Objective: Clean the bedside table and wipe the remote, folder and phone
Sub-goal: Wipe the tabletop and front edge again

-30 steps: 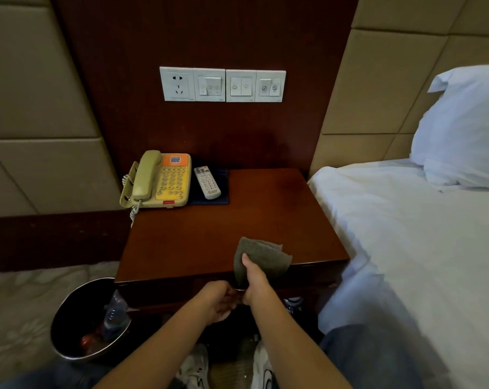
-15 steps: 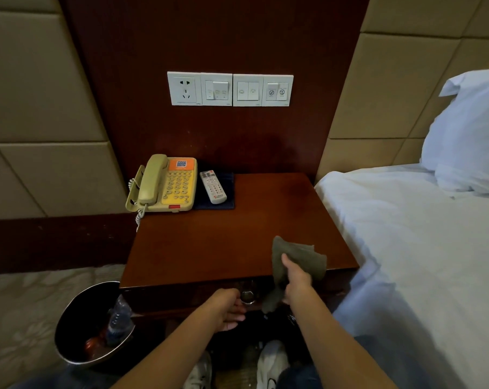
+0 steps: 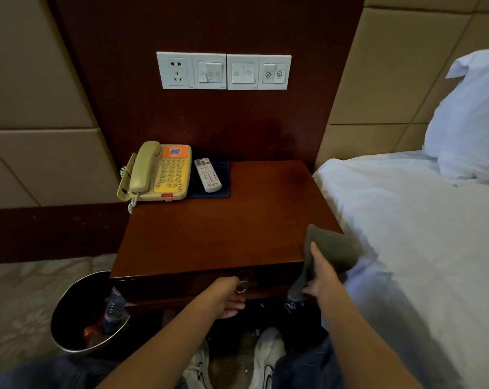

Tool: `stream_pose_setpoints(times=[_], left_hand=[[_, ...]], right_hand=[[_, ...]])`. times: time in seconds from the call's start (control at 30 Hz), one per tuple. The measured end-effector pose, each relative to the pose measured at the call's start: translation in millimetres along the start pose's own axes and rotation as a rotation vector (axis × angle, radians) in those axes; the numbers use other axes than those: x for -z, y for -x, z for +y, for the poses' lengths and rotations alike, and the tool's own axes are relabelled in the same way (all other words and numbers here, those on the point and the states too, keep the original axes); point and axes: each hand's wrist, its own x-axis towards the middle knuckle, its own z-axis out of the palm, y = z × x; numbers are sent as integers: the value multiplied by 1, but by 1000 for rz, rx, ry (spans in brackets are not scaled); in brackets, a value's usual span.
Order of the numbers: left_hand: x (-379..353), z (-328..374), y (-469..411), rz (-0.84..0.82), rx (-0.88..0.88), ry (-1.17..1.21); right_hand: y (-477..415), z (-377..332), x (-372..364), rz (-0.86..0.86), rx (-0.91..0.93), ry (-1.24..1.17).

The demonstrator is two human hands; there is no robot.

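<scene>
The dark wooden bedside table (image 3: pixel 223 228) stands against the wall. At its back left sits a yellow corded phone (image 3: pixel 159 172). Beside it a white remote (image 3: pixel 207 174) lies on a dark blue folder (image 3: pixel 223 178). My right hand (image 3: pixel 320 272) grips a grey-green cloth (image 3: pixel 331 249) at the table's front right corner, next to the bed. My left hand (image 3: pixel 226 296) is low at the drawer front, fingers loosely curled just below the metal ring pull (image 3: pixel 242 287), holding nothing.
A bed with white sheet (image 3: pixel 406 234) and pillow (image 3: pixel 470 119) presses against the table's right side. A black bin (image 3: pixel 78 313) with bottles stands on the carpet at the left. A socket and switch panel (image 3: pixel 223 71) is on the wall above. My shoes show below.
My right hand has carried the cloth from the front middle of the table to its front right corner. My left hand let go of the cloth and dropped beside the drawer pull.
</scene>
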Motion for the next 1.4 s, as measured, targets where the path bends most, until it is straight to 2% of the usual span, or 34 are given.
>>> stream_pose_setpoints(times=[0.07,0.17,0.23,0.27,0.33,0.43,0.5,0.6,0.73,0.8,0.87,0.97,1.1,1.27,1.4], left_hand=[[-2,1,0,2,-14,-74],[-6,6,7,17,-45,-341],[-9,12,13,-5,-46,-528],[-11,16,16,-28,-54,-582],[-16,29,21,-64,-134,-600],[-30,55,27,-60,-354,-527],[-41,72,27,-21,-497,-541],[-57,92,21,56,-715,-736],[-85,106,17,184,-1020,-1130],[-106,110,12,147,-1157,-1242],[-126,112,4,36,-1230,-1289],[-150,122,-10,-65,-1154,-1273],[-161,153,-35,-115,-1010,-1284],[-134,194,-64,-95,-1009,-1364],[-111,222,-89,-20,-1029,-1399]], right_hand=[[25,23,-17,-134,-108,66],[46,57,-42,-331,-190,-5],[43,65,-52,-330,-149,-60],[37,63,-51,-302,-101,-67],[21,48,-41,-111,26,-115],[8,10,-19,124,165,-71],[8,-15,-7,245,202,11],[-1,-39,3,390,216,149],[-2,-50,3,469,262,487],[-4,-58,6,481,349,774],[-10,-66,9,455,399,1067],[-20,-75,13,394,455,1372],[-38,-89,9,248,574,1624],[-63,-116,-23,165,628,1632],[-88,-132,-57,195,754,1654]])
